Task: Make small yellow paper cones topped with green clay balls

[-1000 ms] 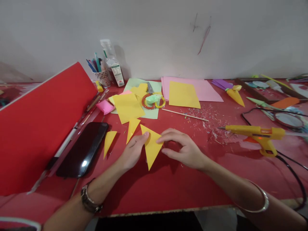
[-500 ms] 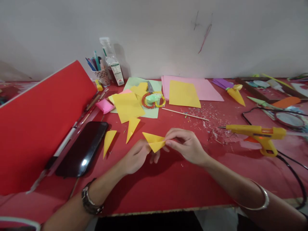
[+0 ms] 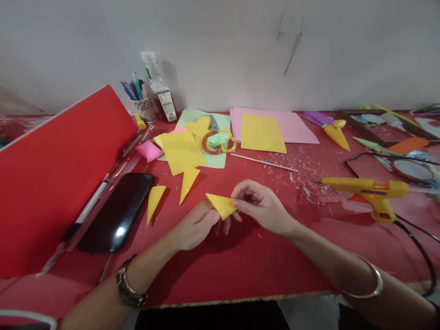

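A small yellow paper triangle (image 3: 222, 204), folded over, is lifted just above the red table (image 3: 240, 266). My left hand (image 3: 195, 224) pinches its lower left side with fingers curled under it. My right hand (image 3: 263, 206) grips its right corner between thumb and fingertips. Two more yellow paper triangles (image 3: 187, 182) lie flat to the left of my hands, beside a black phone (image 3: 118, 213).
A red card sheet (image 3: 58, 169) leans at the left. Yellow and pink sheets (image 3: 263, 133), scissors with coloured rings (image 3: 218, 142), a pen cup (image 3: 144, 107) and a bottle (image 3: 161, 91) stand at the back. A yellow glue gun (image 3: 367, 190) with cable lies right, amid paper scraps.
The yellow triangle lay flat and unfolded under my fingers; both hands have lifted it and folded it in half into a smaller triangle.
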`<state>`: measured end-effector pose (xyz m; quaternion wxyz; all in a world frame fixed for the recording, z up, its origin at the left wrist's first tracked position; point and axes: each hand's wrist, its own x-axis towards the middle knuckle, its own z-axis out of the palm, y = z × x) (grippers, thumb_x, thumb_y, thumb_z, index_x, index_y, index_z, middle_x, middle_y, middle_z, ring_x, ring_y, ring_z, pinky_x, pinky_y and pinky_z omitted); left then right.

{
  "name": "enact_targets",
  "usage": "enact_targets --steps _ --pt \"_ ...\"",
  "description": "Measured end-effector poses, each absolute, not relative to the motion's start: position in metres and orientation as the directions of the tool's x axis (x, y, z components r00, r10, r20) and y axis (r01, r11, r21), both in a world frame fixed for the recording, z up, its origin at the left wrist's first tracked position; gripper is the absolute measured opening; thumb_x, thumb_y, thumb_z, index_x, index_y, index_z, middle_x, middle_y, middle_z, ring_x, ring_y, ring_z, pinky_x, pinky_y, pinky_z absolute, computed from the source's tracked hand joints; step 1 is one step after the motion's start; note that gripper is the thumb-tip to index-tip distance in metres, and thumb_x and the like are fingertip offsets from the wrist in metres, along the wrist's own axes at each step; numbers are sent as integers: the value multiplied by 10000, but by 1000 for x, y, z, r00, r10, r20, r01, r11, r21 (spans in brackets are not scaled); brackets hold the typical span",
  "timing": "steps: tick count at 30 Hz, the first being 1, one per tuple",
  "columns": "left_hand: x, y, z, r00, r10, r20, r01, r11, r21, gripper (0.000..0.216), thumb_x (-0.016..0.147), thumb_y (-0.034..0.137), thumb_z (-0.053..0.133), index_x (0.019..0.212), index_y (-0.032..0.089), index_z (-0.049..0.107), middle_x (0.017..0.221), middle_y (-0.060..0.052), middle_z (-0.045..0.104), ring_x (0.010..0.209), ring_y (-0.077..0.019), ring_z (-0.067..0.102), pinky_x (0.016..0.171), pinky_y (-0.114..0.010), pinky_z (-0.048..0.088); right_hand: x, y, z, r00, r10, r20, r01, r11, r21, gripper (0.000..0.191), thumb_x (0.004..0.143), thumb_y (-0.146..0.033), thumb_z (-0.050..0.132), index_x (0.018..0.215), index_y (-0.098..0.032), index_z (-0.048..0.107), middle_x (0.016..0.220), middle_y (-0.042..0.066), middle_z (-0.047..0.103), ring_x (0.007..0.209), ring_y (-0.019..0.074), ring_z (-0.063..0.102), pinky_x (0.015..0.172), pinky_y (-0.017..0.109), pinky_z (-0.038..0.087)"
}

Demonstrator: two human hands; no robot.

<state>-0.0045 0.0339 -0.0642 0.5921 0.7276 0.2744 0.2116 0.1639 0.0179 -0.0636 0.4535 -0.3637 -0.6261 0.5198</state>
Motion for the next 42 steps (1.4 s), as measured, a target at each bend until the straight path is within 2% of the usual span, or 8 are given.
enact_targets --steps 4,8,17,24,28,32,37,42 --pt "-3 35 -66 755 652 69 108 -228 968 322 786 285 276 715 139 554 590 -9 518 522 -104 470 525 -227 395 163 18 -64 -317 924 214 13 230 -973 56 779 -139 508 777 -165 459 552 -63 510 478 48 499 492 185 394" --pt "0 35 -65 676 737 25 240 -251 938 298 790 310 385 561 155 493 551 11 512 518 -91 477 510 -202 372 162 18 -65 -265 934 239 123 278 -953 57 775 -135 503 784 -174 462 583 -53 528 519 61 526 527 195 412" --pt "3 34 -62 666 740 -93 268 -122 956 345 843 300 349 592 158 540 460 38 515 464 -76 501 539 -192 404 163 16 -64 -271 946 178 239 245 -940 127 770 -176 499 897 -172 505 561 -45 564 536 83 546 538 215 429" --pt "1 35 -64 695 708 -127 325 -152 933 447 851 322 339 479 157 523 449 24 526 451 -70 504 531 -180 412 161 16 -64 -313 945 97 220 171 -960 44 770 -200 495 765 -157 499 528 -39 544 460 66 504 455 191 403" --pt "0 35 -64 708 671 -219 378 -98 921 459 844 326 340 460 149 517 409 25 509 379 -60 475 437 -163 378 160 14 -63 -375 923 90 250 195 -949 120 804 -217 444 693 -175 427 509 -54 495 420 45 443 415 162 352" --pt "0 34 -62 743 646 -174 336 -135 932 404 827 290 377 481 151 533 396 33 520 389 -55 469 471 -160 395 161 12 -61 -409 906 109 321 255 -912 160 834 -215 391 677 -183 404 498 -62 472 405 39 384 406 154 316" --pt "2 34 -64 666 734 -135 366 -163 916 319 778 313 464 525 148 569 379 45 498 376 -61 450 394 -155 339 161 12 -60 -452 878 156 372 345 -862 188 840 -206 387 656 -181 423 554 -44 500 496 58 427 484 173 341" --pt "1 35 -70 690 713 -120 343 -176 923 442 813 348 426 417 161 488 340 40 468 380 -68 487 476 -173 408 160 13 -64 -440 896 68 355 243 -903 178 838 -229 370 675 -182 421 553 -35 504 494 68 436 476 181 336"
